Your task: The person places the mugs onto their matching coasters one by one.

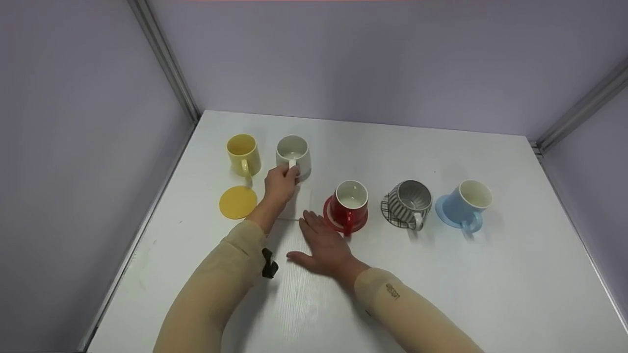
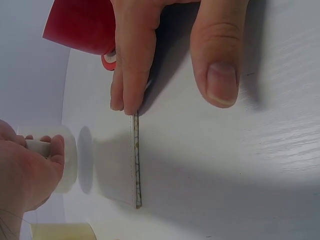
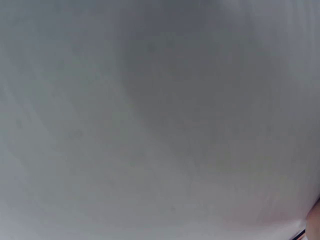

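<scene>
My left hand [image 1: 281, 185] pinches the handle of a white mug [image 1: 290, 143], which stands upright, its base partly behind my fingers. The left wrist view shows the same handle grip at its left side. Palm down with thumb spread, my right hand [image 1: 324, 247] lies low over the table, its fingertips [image 2: 131, 106] at the near edge of a thin white square coaster [image 2: 116, 160]. That coaster [image 1: 300, 202] lies just in front of the white mug. Close by stands a red mug [image 1: 336, 210] on a red saucer-like coaster [image 1: 361, 226].
At left, a yellow mug [image 1: 252, 159] stands behind a round yellow coaster [image 1: 238, 202]. Toward the right are a grey striped mug [image 1: 403, 210] on a patterned coaster [image 1: 390, 215] and a light blue mug [image 1: 458, 210] on a blue coaster [image 1: 444, 211]. Walls border the white table.
</scene>
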Demonstrator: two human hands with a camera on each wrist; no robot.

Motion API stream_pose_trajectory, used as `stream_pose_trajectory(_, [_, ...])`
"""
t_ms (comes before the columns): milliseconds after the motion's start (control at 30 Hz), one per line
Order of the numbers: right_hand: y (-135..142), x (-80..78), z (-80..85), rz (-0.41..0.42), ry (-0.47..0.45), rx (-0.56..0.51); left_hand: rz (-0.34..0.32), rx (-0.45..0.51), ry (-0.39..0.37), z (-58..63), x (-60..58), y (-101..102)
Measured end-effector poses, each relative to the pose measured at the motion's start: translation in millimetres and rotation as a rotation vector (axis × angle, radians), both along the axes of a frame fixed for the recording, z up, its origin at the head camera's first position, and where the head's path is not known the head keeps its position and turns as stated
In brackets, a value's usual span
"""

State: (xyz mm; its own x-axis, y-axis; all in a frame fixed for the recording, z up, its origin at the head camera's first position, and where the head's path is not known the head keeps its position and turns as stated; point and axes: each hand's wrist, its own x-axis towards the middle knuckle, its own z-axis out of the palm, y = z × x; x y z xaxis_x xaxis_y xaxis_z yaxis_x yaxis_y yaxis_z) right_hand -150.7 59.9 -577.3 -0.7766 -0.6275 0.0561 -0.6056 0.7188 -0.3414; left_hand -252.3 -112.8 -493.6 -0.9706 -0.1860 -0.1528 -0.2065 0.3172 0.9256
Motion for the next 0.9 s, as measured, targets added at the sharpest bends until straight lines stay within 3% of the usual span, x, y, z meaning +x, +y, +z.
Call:
stream_pose_trajectory(200, [0.3, 0.3, -0.2, -0.009, -0.008, 0.002, 0.016, -0.026, 0.013, 1.2, 3.3, 1.3])
stream_pose_trajectory(433, [-0.8, 0.5, -1.0, -0.015, 0.009, 0.022, 0.028, -0.034, 0.082, 1.7, 11.6, 4.0])
stream_pose_trajectory(900, [-1.8, -0.9, -3.5, -0.019, 0.008, 0.025, 0.038, -0.018, 0.079, 1.5, 27.7, -1.0])
